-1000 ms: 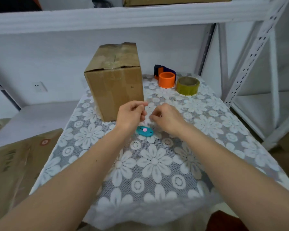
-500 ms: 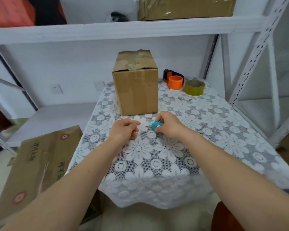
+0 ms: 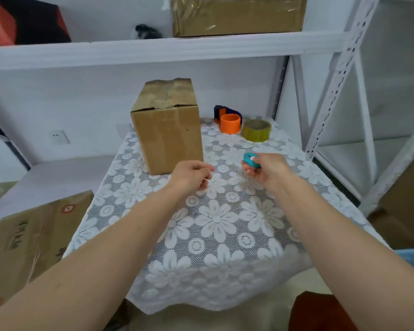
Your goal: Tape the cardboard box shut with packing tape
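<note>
At centre frame the cardboard box (image 3: 169, 130) stands flaps-down on the table (image 3: 220, 225), the left hand (image 3: 191, 176) loosely clenched before it, while the right hand (image 3: 264, 167) has lifted the teal cutter (image 3: 251, 160) off the cloth.

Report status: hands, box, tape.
Right hand holds small teal cutter; left hand pinched, contents unclear. Brown cardboard box upright on lace-covered table, flaps down. Yellowish tape roll untouched, path clear.

On the table (image 3: 215, 235) stand one cardboard box (image 3: 169, 137), one tape roll (image 3: 256, 130), one orange dispenser (image 3: 228, 121); two hands, one teal cutter (image 3: 251, 160).
</note>
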### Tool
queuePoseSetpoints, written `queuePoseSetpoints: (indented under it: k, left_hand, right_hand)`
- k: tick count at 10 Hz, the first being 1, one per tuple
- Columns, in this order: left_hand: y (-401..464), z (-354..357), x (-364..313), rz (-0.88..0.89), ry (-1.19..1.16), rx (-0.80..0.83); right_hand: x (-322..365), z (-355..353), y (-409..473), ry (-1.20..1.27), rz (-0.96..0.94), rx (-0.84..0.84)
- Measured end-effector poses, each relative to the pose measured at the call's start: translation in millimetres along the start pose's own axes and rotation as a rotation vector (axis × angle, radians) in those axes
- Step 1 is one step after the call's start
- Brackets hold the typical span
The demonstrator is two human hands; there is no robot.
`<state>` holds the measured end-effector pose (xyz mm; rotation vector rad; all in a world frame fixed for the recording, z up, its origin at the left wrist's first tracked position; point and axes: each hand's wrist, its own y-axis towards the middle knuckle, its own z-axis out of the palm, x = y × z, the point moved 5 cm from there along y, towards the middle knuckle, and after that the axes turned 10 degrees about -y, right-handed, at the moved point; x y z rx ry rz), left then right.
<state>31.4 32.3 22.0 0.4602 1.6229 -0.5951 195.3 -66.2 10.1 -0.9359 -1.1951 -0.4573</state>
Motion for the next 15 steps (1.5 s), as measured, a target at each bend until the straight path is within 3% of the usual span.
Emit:
queuePoseSetpoints:
  k: [3,5,6,8,10,12,13,14,15]
  left_hand:
    - [58,69,-14,0.001,0.048,0.071]
    - [106,95,-15,0.031,0.108,0.044]
    - [129,102,-11,0.027,0.111,0.018]
    - [155,111,-8,0.040,0.063,-0.033]
    - [169,112,-10,0.102,0.069,-0.069]
    - [175,108,2,0.059,0.015,-0.096]
    - [176,105,6,0.034,-0.032,-0.108]
    - [171,102,8,0.020,-0.012,-0.085]
    - [164,99,10,-0.013,-0.027,-0.067]
  right_hand:
    - [24,-52,77,0.092,0.023,-0.219]
    - [49,-71,126,0.148,-0.003,-0.444]
    - [56,-74,153,0.074,-0.082,-0.400]
    - [54,-85,203,0.053,-0.055,-0.640]
    - [56,-81,220,-0.037,-0.054,-0.680]
    - [51,-80,231,-0.102,-0.083,-0.563]
    - [51,-83,225,-0.096,-0.043,-0.650]
    - [57,-78,219,-0.243,-0.058,-0.660]
    - [59,-70,209,-0.298,-0.078,-0.582]
